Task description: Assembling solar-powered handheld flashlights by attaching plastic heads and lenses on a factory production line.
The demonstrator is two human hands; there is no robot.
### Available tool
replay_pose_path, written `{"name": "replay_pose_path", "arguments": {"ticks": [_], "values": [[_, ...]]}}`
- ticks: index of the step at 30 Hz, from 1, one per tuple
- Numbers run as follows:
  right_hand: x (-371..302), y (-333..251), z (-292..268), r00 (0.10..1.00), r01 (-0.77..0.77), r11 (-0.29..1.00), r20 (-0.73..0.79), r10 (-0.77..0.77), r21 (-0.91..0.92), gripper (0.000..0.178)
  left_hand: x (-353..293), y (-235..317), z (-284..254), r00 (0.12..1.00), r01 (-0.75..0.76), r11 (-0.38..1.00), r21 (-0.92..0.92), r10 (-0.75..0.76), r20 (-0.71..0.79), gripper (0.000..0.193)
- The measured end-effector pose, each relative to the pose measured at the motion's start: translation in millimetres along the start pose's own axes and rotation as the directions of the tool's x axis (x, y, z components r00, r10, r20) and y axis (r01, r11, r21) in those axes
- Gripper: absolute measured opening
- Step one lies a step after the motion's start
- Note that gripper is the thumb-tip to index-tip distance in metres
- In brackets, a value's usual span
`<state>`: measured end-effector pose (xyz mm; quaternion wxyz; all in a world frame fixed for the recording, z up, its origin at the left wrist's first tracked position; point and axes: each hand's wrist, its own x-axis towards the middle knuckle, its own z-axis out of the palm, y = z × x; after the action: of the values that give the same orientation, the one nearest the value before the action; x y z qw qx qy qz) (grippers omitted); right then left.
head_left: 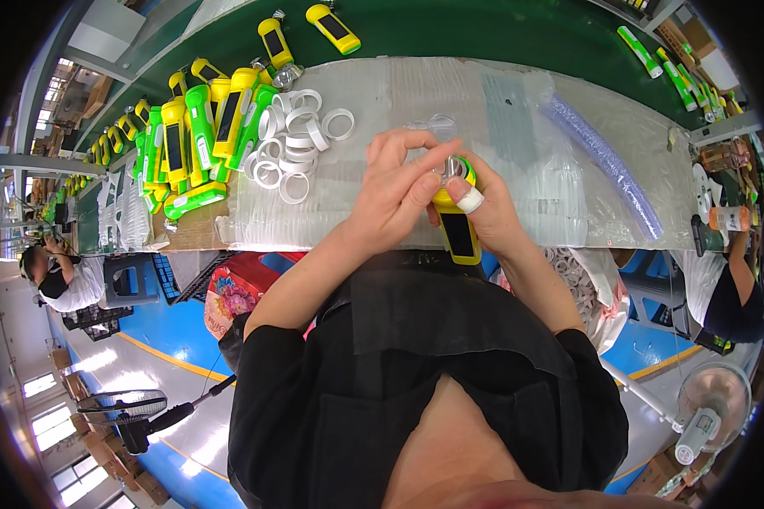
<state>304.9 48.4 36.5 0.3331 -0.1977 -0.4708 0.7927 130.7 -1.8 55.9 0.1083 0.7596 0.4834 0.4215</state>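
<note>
Near the table's front edge, my right hand (489, 206) is closed around a yellow flashlight (461, 237) with a dark panel on its side. The flashlight's handle points toward my body and its head faces away. A white wrap covers my right thumb. My left hand (390, 191) is closed at the head, thumb and fingers on a clear lens piece (452, 166); fingers partly hide this contact. Just beyond my hands lie clear round discs (440, 127). Left of them is a heap of white rings (295, 144).
Yellow and green flashlights (199, 127) are piled at the table's left. More flashlights lie on the green belt (450, 30) along the far side. A rolled bluish plastic sleeve (607, 161) lies at right. Beneath the table's right side sits a bag of white rings (573, 276). Other people sit at both sides.
</note>
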Motion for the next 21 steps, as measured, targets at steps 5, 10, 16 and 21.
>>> {"name": "replay_pose_path", "arguments": {"ticks": [5, 10, 16, 21], "values": [[-2.3, -3.6, 4.4, 0.998, -0.019, 0.999, 0.062, 0.022, -0.046, 0.043, -2.6, 2.3, 9.5, 0.998, -0.030, 0.986, -0.162, 0.021, -0.057, 0.040], [0.7, 0.9, 6.1, 0.995, -0.018, 1.000, 0.097, 0.016, 0.018, 0.047, -3.1, -0.6, 13.7, 0.994, -0.078, 0.982, -0.172, 0.063, -0.091, 0.038], [22.9, -6.4, -7.0, 0.970, 0.204, 0.975, 0.154, -0.189, -0.087, 0.042, 9.4, -15.9, 15.0, 0.959, -0.088, 0.954, -0.286, 0.003, -0.283, 0.036], [45.1, -11.0, -26.0, 0.940, 0.327, 0.922, -0.026, -0.340, -0.206, 0.052, 10.4, -94.3, -48.8, 0.982, 0.084, 0.682, 0.726, -0.181, 0.058, 0.061]]}}
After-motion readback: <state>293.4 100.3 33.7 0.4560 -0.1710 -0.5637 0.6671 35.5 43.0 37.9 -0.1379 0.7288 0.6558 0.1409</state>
